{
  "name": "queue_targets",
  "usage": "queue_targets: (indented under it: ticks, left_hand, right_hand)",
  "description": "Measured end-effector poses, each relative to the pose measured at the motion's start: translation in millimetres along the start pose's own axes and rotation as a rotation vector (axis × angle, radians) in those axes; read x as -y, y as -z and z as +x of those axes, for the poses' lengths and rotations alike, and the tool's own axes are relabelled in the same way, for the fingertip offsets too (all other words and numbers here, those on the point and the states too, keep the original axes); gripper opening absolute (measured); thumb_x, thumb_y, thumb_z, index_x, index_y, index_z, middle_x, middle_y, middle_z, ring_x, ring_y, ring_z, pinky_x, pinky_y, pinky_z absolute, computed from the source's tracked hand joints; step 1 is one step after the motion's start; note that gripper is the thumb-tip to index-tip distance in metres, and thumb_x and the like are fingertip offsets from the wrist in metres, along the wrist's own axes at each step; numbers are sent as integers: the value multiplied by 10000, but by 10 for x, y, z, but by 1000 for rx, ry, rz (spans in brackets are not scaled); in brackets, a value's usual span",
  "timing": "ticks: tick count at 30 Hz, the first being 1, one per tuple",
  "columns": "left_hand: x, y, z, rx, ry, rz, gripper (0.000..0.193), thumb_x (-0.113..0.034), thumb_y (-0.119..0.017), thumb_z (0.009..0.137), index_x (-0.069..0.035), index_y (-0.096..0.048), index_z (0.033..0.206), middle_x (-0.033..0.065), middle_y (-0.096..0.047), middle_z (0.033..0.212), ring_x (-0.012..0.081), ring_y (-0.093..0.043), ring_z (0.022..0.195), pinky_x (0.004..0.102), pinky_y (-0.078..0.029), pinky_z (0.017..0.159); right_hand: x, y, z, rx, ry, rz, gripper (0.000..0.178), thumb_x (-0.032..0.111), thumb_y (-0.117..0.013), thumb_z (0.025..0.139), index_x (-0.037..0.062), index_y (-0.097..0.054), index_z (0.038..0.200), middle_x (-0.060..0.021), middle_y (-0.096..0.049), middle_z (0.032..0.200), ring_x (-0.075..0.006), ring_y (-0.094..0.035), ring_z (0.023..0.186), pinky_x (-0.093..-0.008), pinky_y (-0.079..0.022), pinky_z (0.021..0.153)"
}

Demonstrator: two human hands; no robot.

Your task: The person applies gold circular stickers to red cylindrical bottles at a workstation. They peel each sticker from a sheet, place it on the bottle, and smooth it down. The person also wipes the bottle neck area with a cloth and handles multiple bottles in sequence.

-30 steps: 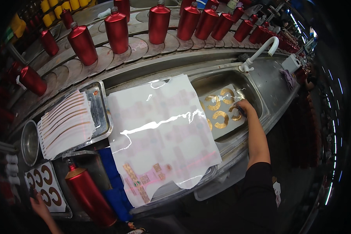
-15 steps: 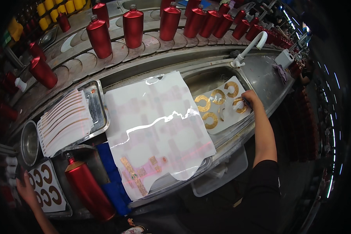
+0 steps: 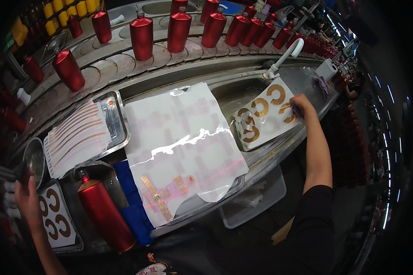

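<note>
Over the sink, my right hand is closed at the right edge of a white decal sheet with gold C-shaped pieces. Something small and dark shows at its fingers. The sheet lies tilted, and its lower left looks wet and wrinkled with clear film. At the far left, my left hand is raised, its fingers curled by a dark object too blurred to name. Below it, another sheet with brown-gold C shapes lies on a tray. A large red bottle lies to the right of that sheet.
A big glossy decal sheet covers the middle of the bench. Left of it, strip decals rest on a metal tray beside a metal bowl. Red bottles stand on the conveyor behind. A white faucet rises behind the sink.
My right hand has moved slightly up and right, and the decal sheet has turned and shifted with it. My left hand has risen. The conveyor bottles have shifted left.
</note>
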State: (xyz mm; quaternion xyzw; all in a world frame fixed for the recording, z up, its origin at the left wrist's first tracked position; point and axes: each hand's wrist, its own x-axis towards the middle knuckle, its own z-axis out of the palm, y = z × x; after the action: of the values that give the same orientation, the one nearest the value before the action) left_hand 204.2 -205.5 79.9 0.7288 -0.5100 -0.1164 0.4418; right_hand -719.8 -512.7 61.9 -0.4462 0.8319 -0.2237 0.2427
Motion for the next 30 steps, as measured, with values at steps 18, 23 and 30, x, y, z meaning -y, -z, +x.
queue_targets:
  ticks: [18,23,30]
  left_hand:
    - [-1416,-964,-13,354,-70,-417,347,-38,-617,944,21,-607,1286,93,-680,1176,159,-649,1068,304,-501,962]
    - [-1944,-1458,-217,801,76,-567,328,-107,-662,913,35,-625,1207,88,-686,1081,136,-645,992,291,-508,901]
    - [-2394,-2089,-298,1154,555,-911,651,-268,-693,911,59,-397,1390,238,-557,1296,279,-630,1157,367,-482,1047]
  right_hand:
    - [1089,1238,-867,-67,120,92,110,92,-628,716,25,-561,772,-89,-535,565,-220,-507,361,-337,-401,320]
    - [1636,1380,-1315,-3,159,160,81,112,-625,728,72,-558,752,-36,-543,609,-127,-458,365,-285,-379,316]
    - [2586,968,-2167,206,332,279,114,158,-640,766,109,-548,719,-15,-505,614,-132,-473,416,-277,-358,366]
